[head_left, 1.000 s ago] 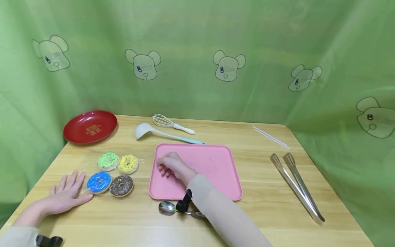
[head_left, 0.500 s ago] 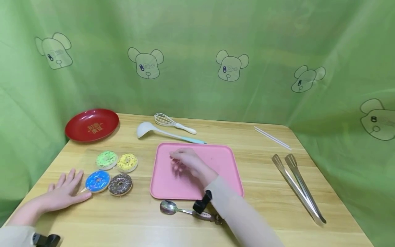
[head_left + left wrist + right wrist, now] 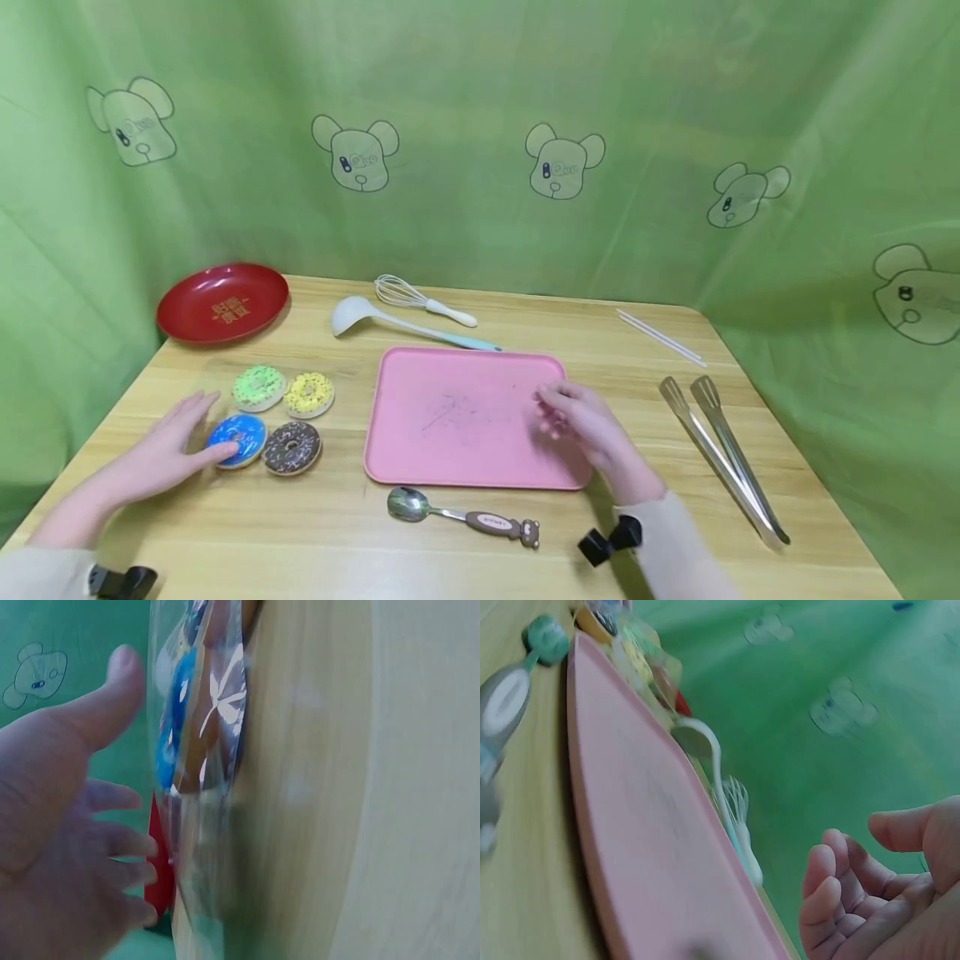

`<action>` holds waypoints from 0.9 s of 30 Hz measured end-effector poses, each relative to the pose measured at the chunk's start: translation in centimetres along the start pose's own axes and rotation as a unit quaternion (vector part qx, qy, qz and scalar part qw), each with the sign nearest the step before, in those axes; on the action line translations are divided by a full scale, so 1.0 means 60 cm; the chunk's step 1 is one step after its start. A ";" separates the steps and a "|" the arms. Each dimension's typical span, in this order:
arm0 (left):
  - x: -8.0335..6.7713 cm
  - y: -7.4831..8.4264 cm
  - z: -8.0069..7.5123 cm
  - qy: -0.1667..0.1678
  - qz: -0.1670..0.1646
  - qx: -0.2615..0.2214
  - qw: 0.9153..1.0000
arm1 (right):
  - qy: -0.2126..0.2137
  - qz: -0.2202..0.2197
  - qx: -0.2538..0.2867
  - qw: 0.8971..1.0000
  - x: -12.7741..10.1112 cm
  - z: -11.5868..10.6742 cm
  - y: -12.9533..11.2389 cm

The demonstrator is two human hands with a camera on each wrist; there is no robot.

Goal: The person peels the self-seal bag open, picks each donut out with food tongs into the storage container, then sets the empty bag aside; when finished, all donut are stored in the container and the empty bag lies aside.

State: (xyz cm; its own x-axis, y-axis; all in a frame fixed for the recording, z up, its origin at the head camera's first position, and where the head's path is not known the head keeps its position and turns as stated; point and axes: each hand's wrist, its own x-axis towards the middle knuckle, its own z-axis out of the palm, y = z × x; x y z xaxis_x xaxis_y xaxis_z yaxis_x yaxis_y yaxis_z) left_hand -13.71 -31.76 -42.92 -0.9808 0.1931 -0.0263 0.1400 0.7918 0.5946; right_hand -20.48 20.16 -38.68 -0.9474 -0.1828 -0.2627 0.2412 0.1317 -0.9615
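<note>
Wooden table (image 3: 645, 500) backed and flanked by green cloth (image 3: 480, 83) printed with outlined bear heads. The left hand (image 3: 161, 454), fingers straight and spread, reaches to the blue-iced doughnut (image 3: 238, 437), its fingertips at the near-left edge of the icing; the left wrist view shows the doughnut in clear wrapping (image 3: 199, 735) and the hand holding nothing. Beside it lie a chocolate doughnut (image 3: 293, 447), a green doughnut (image 3: 258, 387) and a yellow doughnut (image 3: 309, 393), the four set close in a square. The right hand (image 3: 585, 421), fingers loosely curled and empty, hovers over the right edge of the pink tray (image 3: 465, 417), whose surface carries faint scratch marks. A red plate (image 3: 222, 302) at the far left corner bears gold characters, too small to read. The spoon (image 3: 461, 517), just before the tray's near edge, has a brown bear-shaped handle with an illegible label. Ladle (image 3: 405, 325) and whisk (image 3: 423, 300) lie behind the tray; tongs (image 3: 720, 454) and white chopsticks (image 3: 660, 335) lie to the right, with bare wood between them and the tray.
</note>
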 end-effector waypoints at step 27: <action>0.051 0.043 0.040 0.147 -0.003 -0.006 0.989 | 0.115 -0.050 0.101 0.987 -0.220 -0.234 0.089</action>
State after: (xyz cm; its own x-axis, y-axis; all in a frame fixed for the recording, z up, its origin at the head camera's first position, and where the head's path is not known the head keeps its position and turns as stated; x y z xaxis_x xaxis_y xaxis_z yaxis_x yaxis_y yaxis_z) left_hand -16.02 -27.72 -43.38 -0.9789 0.0107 0.2039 0.1346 0.7845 0.6053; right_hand -9.62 36.94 -39.23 -0.9855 0.0446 -0.1634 0.1597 -0.0768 -0.9842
